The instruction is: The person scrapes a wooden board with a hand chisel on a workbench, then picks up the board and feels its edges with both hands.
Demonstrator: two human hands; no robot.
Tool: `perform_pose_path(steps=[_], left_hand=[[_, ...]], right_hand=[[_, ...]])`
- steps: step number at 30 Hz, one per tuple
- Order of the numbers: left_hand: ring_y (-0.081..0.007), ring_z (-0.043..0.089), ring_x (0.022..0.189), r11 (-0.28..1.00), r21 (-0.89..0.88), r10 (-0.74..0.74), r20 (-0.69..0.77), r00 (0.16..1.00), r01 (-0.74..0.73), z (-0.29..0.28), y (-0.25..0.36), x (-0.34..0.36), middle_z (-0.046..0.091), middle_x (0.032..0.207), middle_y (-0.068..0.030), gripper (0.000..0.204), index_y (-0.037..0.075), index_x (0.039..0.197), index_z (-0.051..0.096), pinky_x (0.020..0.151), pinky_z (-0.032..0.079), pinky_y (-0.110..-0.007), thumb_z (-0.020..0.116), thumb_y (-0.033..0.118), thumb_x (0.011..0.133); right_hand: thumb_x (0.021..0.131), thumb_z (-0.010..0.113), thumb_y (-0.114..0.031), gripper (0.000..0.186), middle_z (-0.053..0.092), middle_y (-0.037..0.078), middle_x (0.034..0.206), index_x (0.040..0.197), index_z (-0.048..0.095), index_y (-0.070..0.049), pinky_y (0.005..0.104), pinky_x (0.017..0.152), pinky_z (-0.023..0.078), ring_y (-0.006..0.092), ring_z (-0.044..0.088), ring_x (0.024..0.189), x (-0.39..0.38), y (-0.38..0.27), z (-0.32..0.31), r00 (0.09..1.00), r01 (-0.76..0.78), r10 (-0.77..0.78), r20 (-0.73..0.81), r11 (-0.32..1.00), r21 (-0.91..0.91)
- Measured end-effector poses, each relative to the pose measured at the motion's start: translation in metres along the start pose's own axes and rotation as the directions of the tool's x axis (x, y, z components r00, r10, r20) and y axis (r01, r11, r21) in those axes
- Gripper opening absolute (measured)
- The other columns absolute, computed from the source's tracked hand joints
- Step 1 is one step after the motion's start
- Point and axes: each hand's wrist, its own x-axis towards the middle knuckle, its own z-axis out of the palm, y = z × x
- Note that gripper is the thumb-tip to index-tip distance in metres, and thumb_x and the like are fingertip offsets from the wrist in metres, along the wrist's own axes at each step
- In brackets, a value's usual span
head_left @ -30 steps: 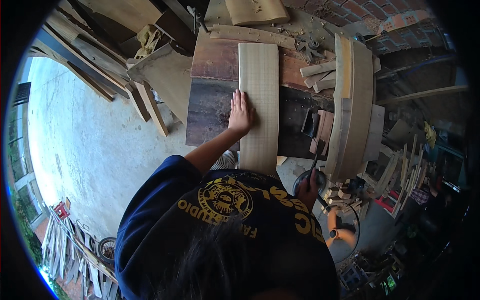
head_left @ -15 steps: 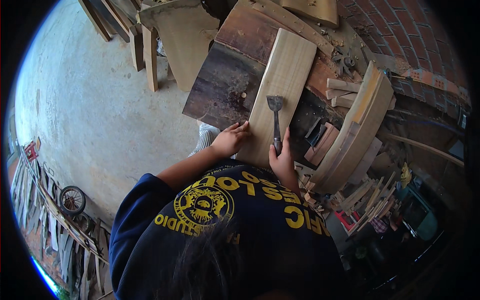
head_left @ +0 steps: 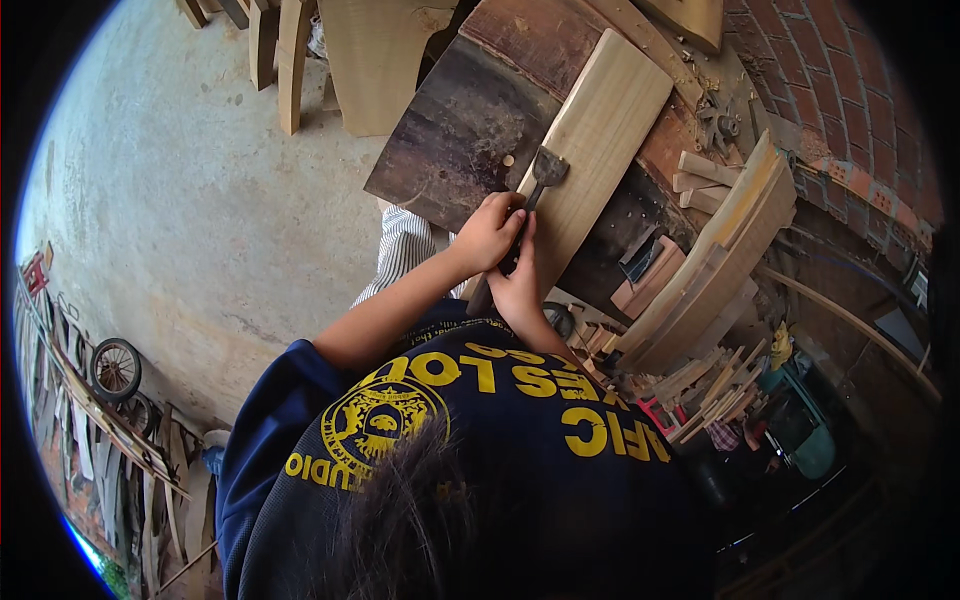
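A long pale wooden board (head_left: 610,130) lies slantwise across a dark, worn bench top (head_left: 465,130). Over the board's near left edge I hold a chisel (head_left: 547,170) with a wide, flared metal blade. My left hand (head_left: 490,233) is closed around its shaft, below the blade. Lower down, my right hand (head_left: 518,280) wraps the handle, with a finger stretched along the shaft. The blade rests on or just above the board near its left edge; which, I cannot tell. The handle's end sticks out below my hands, close to my dark shirt.
Right of the board lie a dark hand tool beside a reddish wood block (head_left: 650,280), short wood offcuts (head_left: 700,180) and a thick curved timber (head_left: 720,255). Planks (head_left: 290,65) stand at the upper left. A brick wall (head_left: 830,90) rises at the upper right. A wheel (head_left: 115,368) and scrap wood lie lower left.
My left hand has left the board's edge and taken hold of the chisel's shaft. The chisel has swung toward the board's left edge, its blade now angled up to the right.
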Motion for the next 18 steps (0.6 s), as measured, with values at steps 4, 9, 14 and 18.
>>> perform_pose_path(steps=[4,9,14,18], left_hand=[[-0.0295,0.059,0.101,0.996,-0.027,-0.082,0.087,0.993,0.085,0.002,0.003,0.019,0.06,0.108,-0.0212,0.042,-0.005,0.119,0.049,0.089,0.045,-0.036,0.055,0.027,0.092],[-0.0172,0.059,0.095,0.907,-0.362,-0.288,-0.162,0.944,0.214,0.004,0.013,0.053,0.062,0.1,-0.0119,0.045,-0.002,0.12,0.047,0.08,0.048,-0.029,0.068,0.021,0.086],[-0.0121,0.063,0.069,0.833,-0.544,-0.163,-0.068,0.984,0.1,-0.041,0.015,0.087,0.064,0.075,-0.0038,0.023,-0.003,0.101,0.061,0.065,0.05,-0.025,0.068,0.01,0.083],[-0.0118,0.063,0.072,0.826,-0.551,-0.145,0.001,0.989,0.121,-0.062,0.01,0.106,0.065,0.083,-0.0063,0.017,-0.004,0.102,0.061,0.065,0.052,-0.026,0.054,0.009,0.093]], right_hand=[[0.077,0.067,-0.002,0.091,0.045,0.025,0.134,0.147,0.009,-0.004,0.0366,0.096,0.042,0.0322,0.051,0.119,0.005,0.005,-0.001,1.0,-0.009,0.01,-0.016,0.998,0.065],[0.078,0.062,0.002,0.086,0.04,0.025,0.138,0.147,0.011,-0.002,0.0368,0.1,0.038,0.034,0.046,0.124,-0.002,0.012,-0.008,0.998,-0.055,0.053,0.02,0.99,0.129],[0.079,0.056,0.009,0.076,0.046,0.023,0.13,0.145,0.022,-0.003,0.0345,0.095,0.04,0.0324,0.05,0.118,-0.015,-0.005,-0.037,0.996,0.081,-0.072,0.046,0.971,-0.224],[0.077,0.056,0.006,0.061,0.056,0.02,0.107,0.135,0.038,-0.002,0.0353,0.083,0.047,0.0317,0.059,0.097,-0.04,0.018,-0.06,0.996,-0.038,0.014,-0.082,0.954,-0.296]])
